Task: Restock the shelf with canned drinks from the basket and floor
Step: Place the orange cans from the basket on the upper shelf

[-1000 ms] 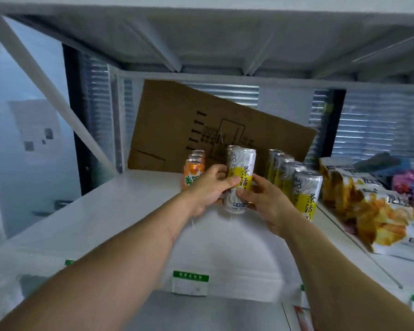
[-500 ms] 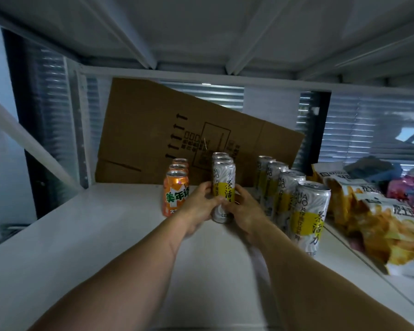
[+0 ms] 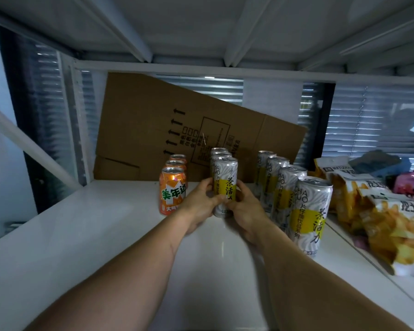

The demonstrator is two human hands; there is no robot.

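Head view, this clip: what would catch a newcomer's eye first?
Both hands, left hand and right hand, grip a tall silver-and-yellow can standing mid-shelf, at the front of its row. Orange cans line up to its left, and a tilted cardboard sheet leans behind.

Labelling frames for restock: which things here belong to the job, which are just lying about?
Job: silver-yellow can gripped by left hand and right hand; silver-yellow can rows; orange cans; shelf.
Lying about: cardboard sheet; snack bags.
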